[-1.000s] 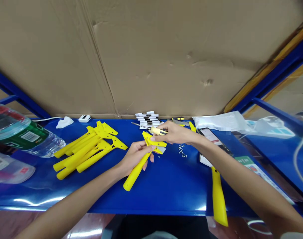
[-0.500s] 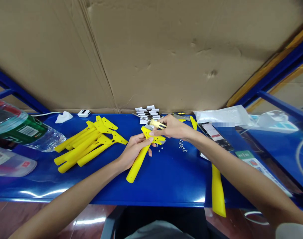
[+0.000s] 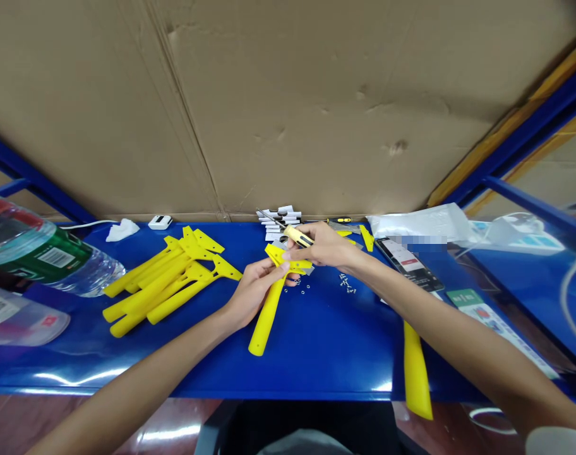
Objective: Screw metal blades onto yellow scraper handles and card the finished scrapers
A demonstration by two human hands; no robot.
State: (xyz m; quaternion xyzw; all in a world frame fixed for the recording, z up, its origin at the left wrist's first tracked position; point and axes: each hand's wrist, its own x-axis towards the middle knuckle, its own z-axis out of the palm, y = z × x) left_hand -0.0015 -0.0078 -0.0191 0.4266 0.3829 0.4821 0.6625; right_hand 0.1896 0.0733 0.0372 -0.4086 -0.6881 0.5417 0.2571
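Note:
My left hand (image 3: 247, 296) is closed around the head end of a yellow plastic scraper handle (image 3: 268, 319), whose grip points down toward me. A thin grey plate shows at the edge of its head. In my right hand (image 3: 326, 245) lies a screwdriver (image 3: 295, 236), its shaft pointing up and left, away from the scraper. The right fingertips also touch the scraper head; what they pinch there, if anything, is hidden. Small nuts (image 3: 303, 292) lie just below the hands, and loose screws (image 3: 347, 284) are scattered to the right.
Several yellow scraper handles (image 3: 160, 284) are piled at left, beside a water bottle (image 3: 55, 253). White-and-black pieces (image 3: 278, 221) stand at the back. A phone (image 3: 408, 262), a plastic bag (image 3: 418, 222) and another yellow handle (image 3: 415, 373), overhanging the table edge, are at right.
The scraper's grip end has swung slightly right. The screwdriver has tilted, its tip now higher. Both hands keep their holds, and the view has shifted a little.

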